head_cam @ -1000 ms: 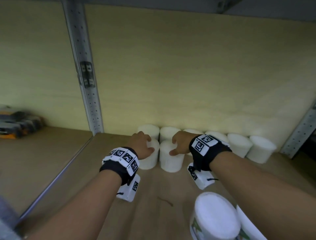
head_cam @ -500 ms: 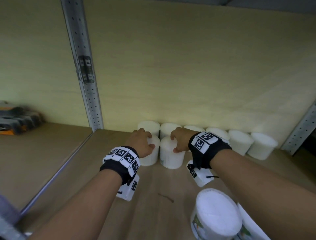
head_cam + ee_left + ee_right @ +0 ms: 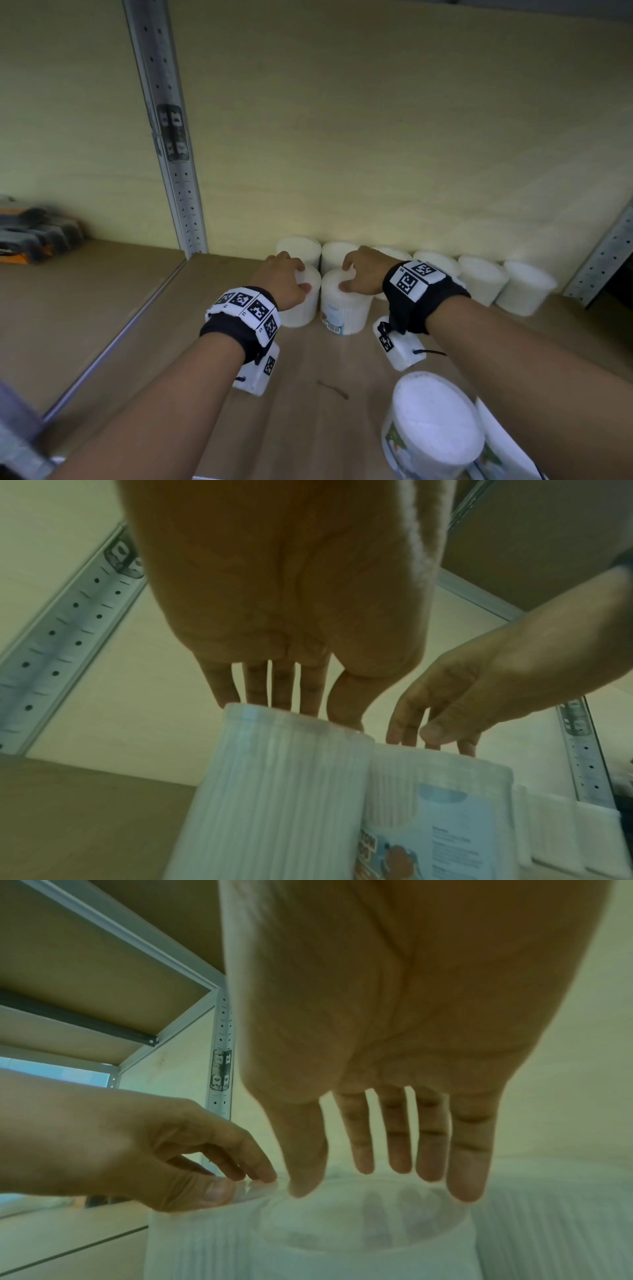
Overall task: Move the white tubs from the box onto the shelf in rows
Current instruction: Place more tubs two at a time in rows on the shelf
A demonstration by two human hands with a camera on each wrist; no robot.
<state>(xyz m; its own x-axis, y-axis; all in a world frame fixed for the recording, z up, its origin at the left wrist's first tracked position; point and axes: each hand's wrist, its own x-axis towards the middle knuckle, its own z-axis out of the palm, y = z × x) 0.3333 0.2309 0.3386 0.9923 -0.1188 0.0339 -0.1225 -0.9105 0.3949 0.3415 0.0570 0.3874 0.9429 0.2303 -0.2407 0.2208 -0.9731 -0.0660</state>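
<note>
Two white ribbed tubs stand side by side on the wooden shelf (image 3: 154, 342), just in front of a back row of several white tubs (image 3: 479, 277) along the wall. My left hand (image 3: 298, 277) grips the left tub (image 3: 301, 313) from above, fingertips and thumb round its top rim (image 3: 274, 715). In the same way my right hand (image 3: 352, 274) holds the right tub (image 3: 346, 315), which has a blue label (image 3: 445, 831), with fingertips spread round its lid (image 3: 359, 1218). The box is out of view.
Two larger labelled white tubs (image 3: 435, 421) stand close to me at the lower right. A perforated metal upright (image 3: 171, 137) splits the shelf on the left, and another (image 3: 603, 253) stands at the right. Dark and orange objects (image 3: 30, 236) lie on the neighbouring shelf.
Both hands have moved the two front tubs back toward the wall, closer to the back row. The tubs now stand nearer each other.
</note>
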